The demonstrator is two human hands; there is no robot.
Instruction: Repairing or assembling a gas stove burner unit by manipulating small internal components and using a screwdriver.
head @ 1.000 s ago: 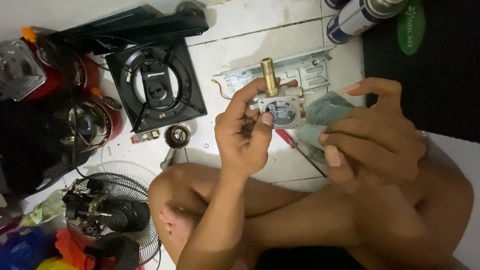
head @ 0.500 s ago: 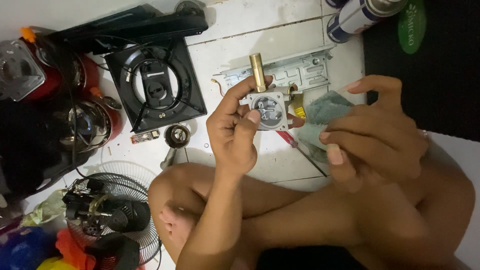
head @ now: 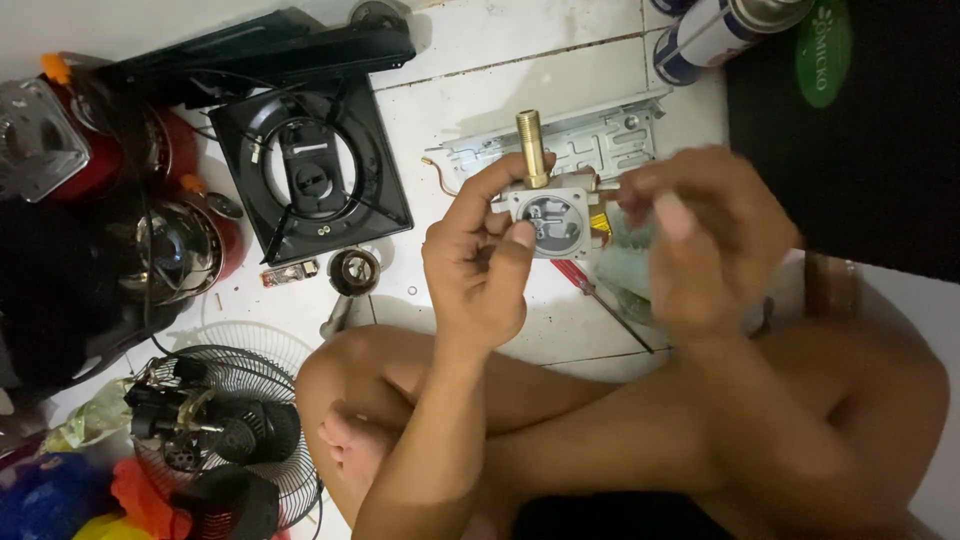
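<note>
My left hand point(head: 478, 258) grips a small grey metal valve body point(head: 548, 218) with a brass tube point(head: 531, 148) standing up from its top and a round open face turned toward me. My right hand point(head: 700, 235) is blurred, just right of the valve, its fingertips at the valve's right side; a pale greenish cloth point(head: 625, 262) shows under it. Whether that hand grips the cloth I cannot tell. A red-handled screwdriver point(head: 585, 288) lies on the white floor tiles below the valve. My crossed legs fill the lower part of the view.
A black square stove body point(head: 312, 180) lies open on the floor at upper left, a grey metal bracket plate point(head: 580, 140) behind the valve. Spray cans point(head: 720, 30) lie at top right. A small round burner part point(head: 354, 270), a fan grille with motor point(head: 215, 430) and red appliances point(head: 120, 200) crowd the left.
My left hand has turned the valve so its round open face points at me. My right hand has moved up and left toward the valve and is now blurred.
</note>
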